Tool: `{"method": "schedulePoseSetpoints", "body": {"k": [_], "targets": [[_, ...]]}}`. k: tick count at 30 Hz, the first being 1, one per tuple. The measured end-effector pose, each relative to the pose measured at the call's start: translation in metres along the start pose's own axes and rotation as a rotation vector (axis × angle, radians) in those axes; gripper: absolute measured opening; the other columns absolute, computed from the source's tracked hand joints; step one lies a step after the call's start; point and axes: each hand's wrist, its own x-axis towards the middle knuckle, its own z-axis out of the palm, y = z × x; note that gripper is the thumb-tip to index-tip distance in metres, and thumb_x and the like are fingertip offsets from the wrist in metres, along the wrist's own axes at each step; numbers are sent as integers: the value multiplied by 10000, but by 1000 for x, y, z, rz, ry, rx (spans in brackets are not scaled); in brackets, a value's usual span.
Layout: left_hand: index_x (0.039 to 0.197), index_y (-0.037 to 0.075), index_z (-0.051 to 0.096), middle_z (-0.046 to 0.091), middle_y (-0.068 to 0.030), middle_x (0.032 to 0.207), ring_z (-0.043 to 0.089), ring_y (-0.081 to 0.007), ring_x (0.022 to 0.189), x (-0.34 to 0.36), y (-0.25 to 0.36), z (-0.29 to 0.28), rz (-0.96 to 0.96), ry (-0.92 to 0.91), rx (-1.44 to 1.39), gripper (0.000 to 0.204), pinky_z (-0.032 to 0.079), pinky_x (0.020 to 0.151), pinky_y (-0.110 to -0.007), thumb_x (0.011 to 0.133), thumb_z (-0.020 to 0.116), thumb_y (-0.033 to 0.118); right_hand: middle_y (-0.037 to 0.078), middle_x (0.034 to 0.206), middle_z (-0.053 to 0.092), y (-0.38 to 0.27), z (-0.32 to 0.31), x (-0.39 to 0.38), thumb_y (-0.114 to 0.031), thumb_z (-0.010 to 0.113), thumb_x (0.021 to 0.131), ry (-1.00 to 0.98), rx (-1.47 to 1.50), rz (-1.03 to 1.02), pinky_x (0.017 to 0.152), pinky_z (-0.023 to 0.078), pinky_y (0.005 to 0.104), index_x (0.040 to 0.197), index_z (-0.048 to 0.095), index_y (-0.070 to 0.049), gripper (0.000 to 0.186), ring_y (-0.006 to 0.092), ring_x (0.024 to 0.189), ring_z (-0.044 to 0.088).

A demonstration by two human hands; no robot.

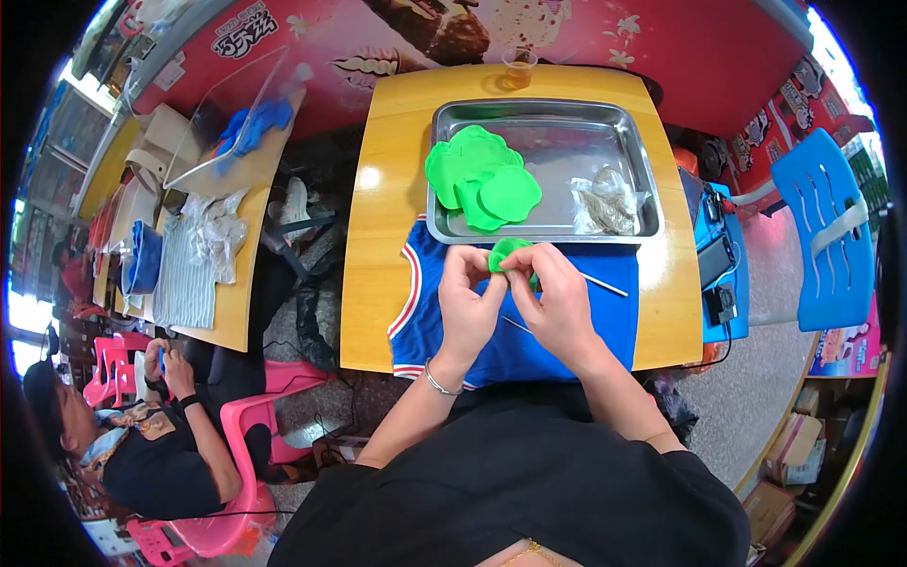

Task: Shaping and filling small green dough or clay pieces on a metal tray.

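A small bright green piece of cloth-like material (508,249) is pinched between my two hands, just off the tray's near edge. My left hand (470,300) holds its left side, and my right hand (553,291) grips it from the right with thumb and fingertips. Beyond them, a pile of rounded green pieces (477,170) lies at the left of a shallow metal tray (567,230). At the tray's right sits a clear plastic bag (607,203) with brownish bits in it. Under my hands a blue sleeveless jersey (425,298) is spread out, with a thin pale rod (605,284) on it.
A clear cup of amber liquid (519,68) stands at the far edge of the yellow table (378,208). On the right are a blue chair (831,231) and a dark phone-like device (715,260). Another person (161,454) sits at the left on a pink chair (241,472).
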Motion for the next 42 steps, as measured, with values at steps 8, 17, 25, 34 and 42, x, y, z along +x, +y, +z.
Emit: {"method": "schedulePoseSetpoints", "body": {"k": [8, 17, 25, 34, 42], "targets": [[874, 37, 575, 535, -57, 811, 549, -161, 691, 12, 18, -8, 305, 124, 524, 179, 463, 603, -258, 730, 678, 7, 89, 763, 577, -4, -2, 2, 23, 640, 731, -61, 78, 16, 589, 480, 315, 869, 566, -29, 164, 212, 685, 608], [837, 16, 623, 482, -57, 746, 480, -154, 613, -2, 35, 2, 246, 89, 491, 146, 408, 486, -230, 710, 659, -48, 69, 757, 537, 5, 2, 3, 18, 639, 661, 91, -188, -74, 513, 450, 333, 863, 558, -62, 231, 229, 626, 569], [830, -1, 614, 473, -39, 724, 457, -86, 593, -2, 34, 10, 145, 79, 226, 92, 378, 475, -205, 759, 671, -14, 108, 844, 503, 11, -7, 5, 46, 589, 745, -24, 151, 38, 540, 455, 304, 922, 557, -12, 189, 202, 652, 565], [856, 0, 595, 488, 10, 741, 443, -47, 641, -9, 18, 19, -51, 72, -237, 60, 370, 544, -185, 825, 640, 23, 96, 867, 533, 16, 9, 3, 87, 577, 742, 257, 198, 55, 653, 505, 290, 1000, 528, 10, 274, 204, 712, 592], [877, 25, 552, 492, -12, 942, 474, -53, 819, -3, 16, 11, -256, -130, -421, 79, 407, 683, -193, 812, 592, 1, 105, 890, 613, 22, 9, 0, 88, 553, 788, 99, 363, 156, 672, 499, 278, 1025, 514, 7, 253, 177, 807, 635]]}}
